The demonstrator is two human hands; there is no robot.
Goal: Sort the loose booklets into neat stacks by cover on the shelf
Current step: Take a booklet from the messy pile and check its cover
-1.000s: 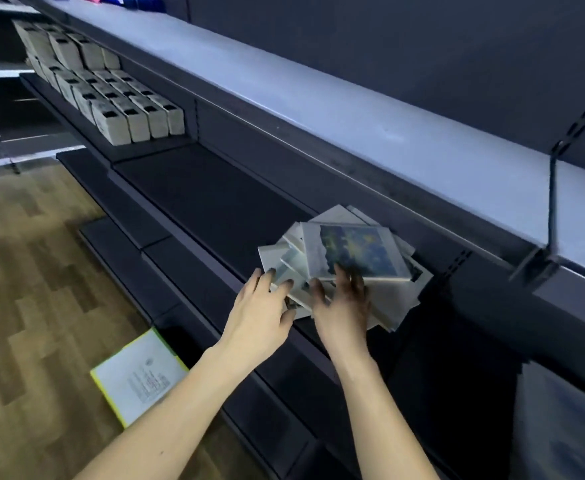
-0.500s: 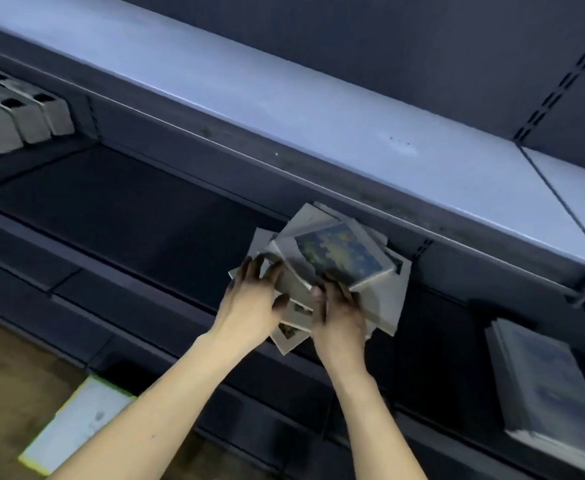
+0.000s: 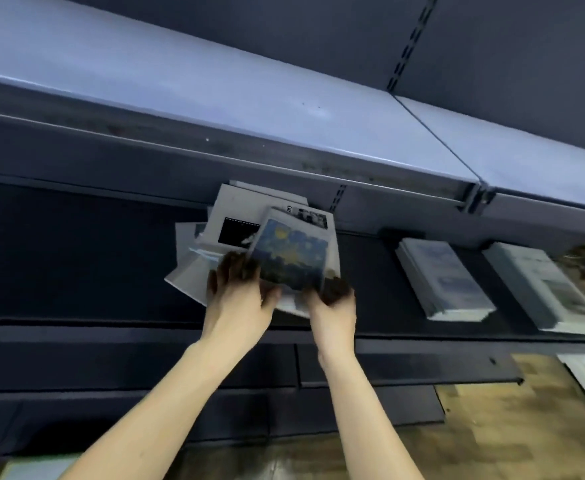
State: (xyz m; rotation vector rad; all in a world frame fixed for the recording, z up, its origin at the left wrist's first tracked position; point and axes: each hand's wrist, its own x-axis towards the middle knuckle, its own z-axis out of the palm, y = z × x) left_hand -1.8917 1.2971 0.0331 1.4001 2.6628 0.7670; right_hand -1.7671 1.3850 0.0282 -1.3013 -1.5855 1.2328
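head | loose booklets (image 3: 249,237) fanned mid-frame on dark shelf (image 3: 76,254) | left hand (image 3: 237,292) and right hand (image 3: 332,299) both grasp starry-cover booklet (image 3: 291,259) | sorted stacks (image 3: 443,278) right | risk: blurred, tilted booklet slips, fan slides off front edge
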